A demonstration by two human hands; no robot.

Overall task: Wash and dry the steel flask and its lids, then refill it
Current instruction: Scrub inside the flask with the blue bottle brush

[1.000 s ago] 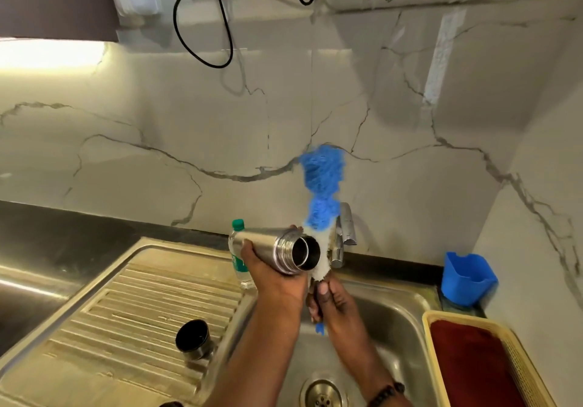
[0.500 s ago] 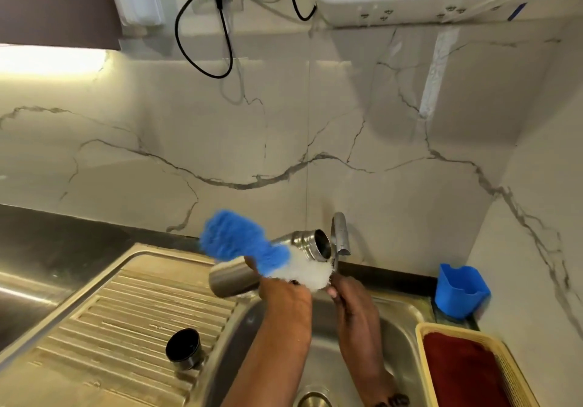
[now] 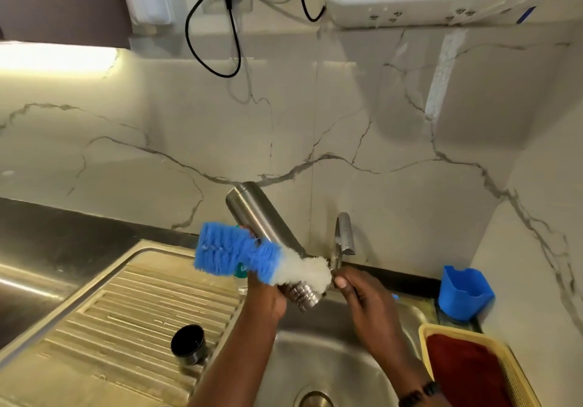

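The left hand (image 3: 268,293) gripped the steel flask (image 3: 268,233), tipped mouth-down over the sink (image 3: 340,343), likely to drain. The right hand (image 3: 362,296) held the brush (image 3: 252,256) across it for scrubbing.

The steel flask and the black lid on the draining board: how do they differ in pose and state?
The steel flask is held in the left hand, tilted mouth-down over the sink; the black lid rests untouched on the draining board. A brush lies against the flask, not the lid. The flask is long, the lid short.
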